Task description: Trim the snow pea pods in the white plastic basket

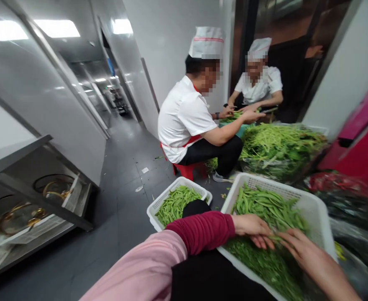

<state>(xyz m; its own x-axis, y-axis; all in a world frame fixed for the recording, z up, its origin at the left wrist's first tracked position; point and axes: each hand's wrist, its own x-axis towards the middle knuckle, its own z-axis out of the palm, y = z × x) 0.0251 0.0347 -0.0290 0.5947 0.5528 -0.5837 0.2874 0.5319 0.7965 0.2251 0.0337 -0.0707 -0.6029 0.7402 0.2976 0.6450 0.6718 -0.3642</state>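
Both hands are over a large white basket [320,209] of green pods [262,205], with finer greens [265,267] in its near part. My left hand [254,229] reaches in from a dark red sleeve, its fingers closed on one end of a green pod [276,238]. From the right, my right hand [300,248] pinches the other end of that pod, fingertips close to those of my left hand. To the left of this basket, a smaller white basket [151,209] holds more green pods [176,202].
A person in a white cap [184,117] sits on a red stool [188,170] ahead, facing a heap of leafy stalks [281,142]. Their reflection or another person [259,85] shows behind. A metal shelf [36,200] stands left; plastic bags [347,209] lie right.
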